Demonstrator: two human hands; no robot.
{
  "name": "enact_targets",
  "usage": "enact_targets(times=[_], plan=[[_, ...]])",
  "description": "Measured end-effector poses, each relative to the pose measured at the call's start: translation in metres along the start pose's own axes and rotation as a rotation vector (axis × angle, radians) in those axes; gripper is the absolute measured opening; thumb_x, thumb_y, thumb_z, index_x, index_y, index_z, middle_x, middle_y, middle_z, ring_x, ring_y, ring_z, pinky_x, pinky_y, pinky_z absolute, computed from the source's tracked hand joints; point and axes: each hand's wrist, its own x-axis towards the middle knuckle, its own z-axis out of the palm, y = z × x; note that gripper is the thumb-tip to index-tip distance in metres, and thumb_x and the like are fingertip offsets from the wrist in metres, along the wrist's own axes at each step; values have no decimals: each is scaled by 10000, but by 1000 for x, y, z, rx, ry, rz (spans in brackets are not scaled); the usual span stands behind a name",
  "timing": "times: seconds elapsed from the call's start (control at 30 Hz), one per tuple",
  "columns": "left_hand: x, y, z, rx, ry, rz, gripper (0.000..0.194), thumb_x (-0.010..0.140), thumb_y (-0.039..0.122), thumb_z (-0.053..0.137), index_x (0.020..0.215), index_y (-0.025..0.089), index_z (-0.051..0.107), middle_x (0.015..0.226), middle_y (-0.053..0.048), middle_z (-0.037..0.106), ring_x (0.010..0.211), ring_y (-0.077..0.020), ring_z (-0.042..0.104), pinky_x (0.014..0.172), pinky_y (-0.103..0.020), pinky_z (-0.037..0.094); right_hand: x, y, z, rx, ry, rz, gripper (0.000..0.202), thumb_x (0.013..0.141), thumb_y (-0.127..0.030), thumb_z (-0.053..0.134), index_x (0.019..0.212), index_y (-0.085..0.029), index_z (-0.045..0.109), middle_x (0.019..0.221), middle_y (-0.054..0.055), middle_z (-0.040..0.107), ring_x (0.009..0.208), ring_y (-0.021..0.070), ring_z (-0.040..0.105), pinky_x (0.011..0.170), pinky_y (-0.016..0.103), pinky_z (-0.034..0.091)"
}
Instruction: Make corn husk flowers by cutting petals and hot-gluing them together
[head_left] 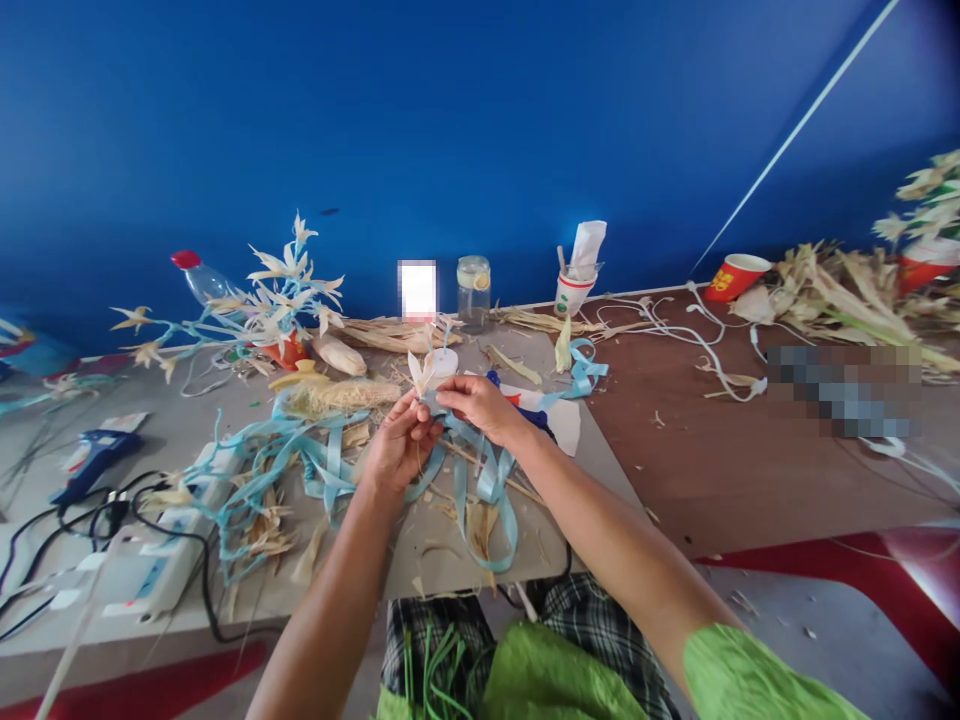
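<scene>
My left hand (pixel 403 437) is closed around the base of a small pale husk flower (pixel 421 374), whose pointed petals stick up above the fingers. My right hand (pixel 480 403) pinches light blue ribbon close to the flower's base, right beside the left fingertips. From there the blue ribbon (pixel 491 487) hangs and loops down onto the table under both hands. Behind the hands a white round piece (pixel 442 362) shows. A blue tool with an orange part lies partly hidden behind my right hand.
Blue-wrapped stems (pixel 247 470), a glue gun (pixel 97 462) and a power strip (pixel 176 545) with cables lie left. Behind stand a flower branch (pixel 289 275), a glass jar (pixel 474 292) and a cup (pixel 576 290). Husks (pixel 847 300) and a red cup (pixel 737 276) are right.
</scene>
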Motion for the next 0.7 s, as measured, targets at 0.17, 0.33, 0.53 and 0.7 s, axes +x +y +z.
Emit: enact_targets(times=[0.17, 0.33, 0.53, 0.7], plan=[[-1, -1, 1, 37, -18, -28, 142, 758, 64, 618, 876, 142, 607, 615, 51, 550, 413, -15, 380, 584, -210, 467, 2, 1, -5, -25, 30, 2, 267, 658, -402, 663, 739, -149, 635, 567, -54, 513, 506, 68, 386, 506, 210, 295], [1, -3, 0, 77, -15, -44, 128, 765, 90, 632, 887, 127, 622, 614, 48, 560, 402, -4, 365, 600, -204, 476, 0, -3, -3, -62, 99, 23, 260, 646, -404, 653, 693, -149, 629, 565, -52, 507, 519, 73, 390, 524, 222, 297], [2, -5, 0, 69, -11, -14, 185, 736, 77, 652, 912, 135, 640, 611, 43, 588, 411, -8, 394, 608, -205, 479, 0, -3, 1, -63, 194, 60, 229, 667, -393, 623, 644, -168, 592, 486, -67, 444, 477, 77, 347, 497, 233, 266], [0, -4, 4, 43, -26, 7, 208, 747, 86, 644, 951, 127, 640, 594, 58, 557, 409, -6, 373, 616, -208, 474, 0, 0, 3, -73, 264, 53, 231, 682, -401, 613, 649, -175, 574, 498, -66, 434, 477, 81, 356, 489, 233, 268]])
